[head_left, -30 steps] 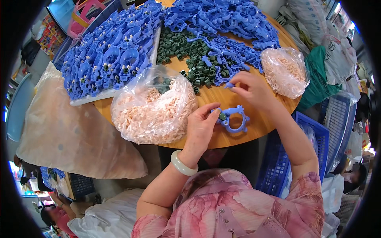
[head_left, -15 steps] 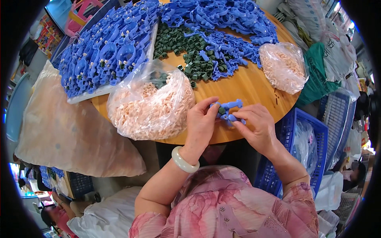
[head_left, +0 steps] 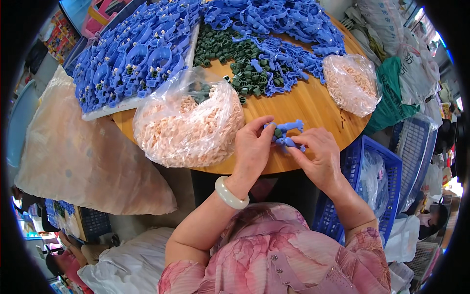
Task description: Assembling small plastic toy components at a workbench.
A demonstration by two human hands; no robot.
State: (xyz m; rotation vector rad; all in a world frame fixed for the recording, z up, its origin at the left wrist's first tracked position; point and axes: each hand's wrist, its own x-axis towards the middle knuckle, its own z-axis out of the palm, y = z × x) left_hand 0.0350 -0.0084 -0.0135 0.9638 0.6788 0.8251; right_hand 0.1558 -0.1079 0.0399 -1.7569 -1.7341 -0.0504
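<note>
Between my two hands, above the near edge of the round wooden table (head_left: pixel 308 110), is a small blue plastic toy figure (head_left: pixel 289 128) with a dark green piece on it. My left hand (head_left: pixel 254 147) pinches its left side between thumb and fingers. On the other side my right hand (head_left: pixel 318 152) grips the lower right part, thumb and fingertips closed on it. The fingers hide some of the figure. Just left of my left hand sits an open clear bag (head_left: pixel 188 134) full of small pale peach parts.
A board (head_left: pixel 132 59) of blue assemblies lies at the far left. Dark green pieces (head_left: pixel 249 68) and blue parts (head_left: pixel 279 24) are heaped at the back. A second bag of peach parts (head_left: pixel 350 83) rests at the right edge, above a blue crate (head_left: pixel 391 191). A large sack (head_left: pixel 88 152) stands left.
Both hands still hold the blue figure, which has turned slightly. The whole view has shifted a little; nothing has been put down or picked up.
</note>
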